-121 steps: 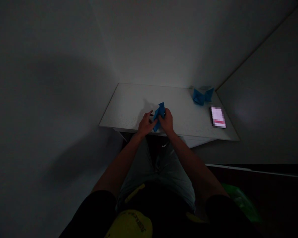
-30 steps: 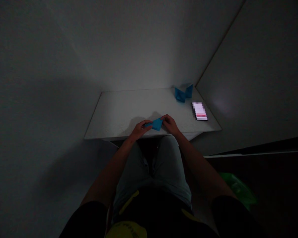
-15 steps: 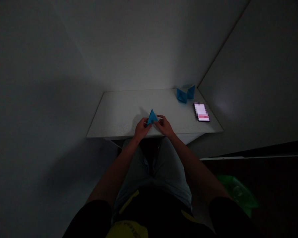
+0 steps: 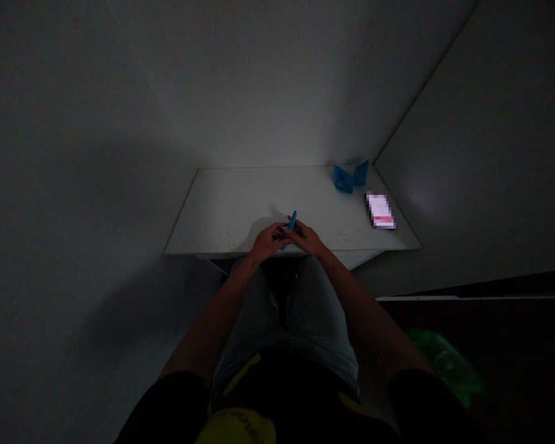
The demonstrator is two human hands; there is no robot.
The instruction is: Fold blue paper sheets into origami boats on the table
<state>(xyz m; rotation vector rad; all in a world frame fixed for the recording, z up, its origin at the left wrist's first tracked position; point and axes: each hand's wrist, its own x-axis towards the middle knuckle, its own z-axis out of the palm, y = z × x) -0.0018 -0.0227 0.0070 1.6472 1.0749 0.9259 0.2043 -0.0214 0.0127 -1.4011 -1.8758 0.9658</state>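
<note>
A piece of folded blue paper (image 4: 293, 219) is between my hands, just above the front part of the white table (image 4: 226, 203). It stands nearly edge-on to me, so only a narrow strip shows. My left hand (image 4: 266, 242) grips it from the left with bent fingers. From the right, my right hand (image 4: 308, 238) has its thumb and fingers closed on it. The fingers of both hands meet around the lower part of the paper and hide it.
Two folded blue paper shapes (image 4: 343, 179) stand at the table's back right corner. In front of them lies a phone (image 4: 380, 210) with a lit, blurred screen. Walls border the table at the back and right. A green plastic bag (image 4: 446, 364) lies on the dark floor at right.
The blue paper has turned from a broad triangle facing me to a thin edge. My hands have come closer together around it. The view has shifted slightly.
</note>
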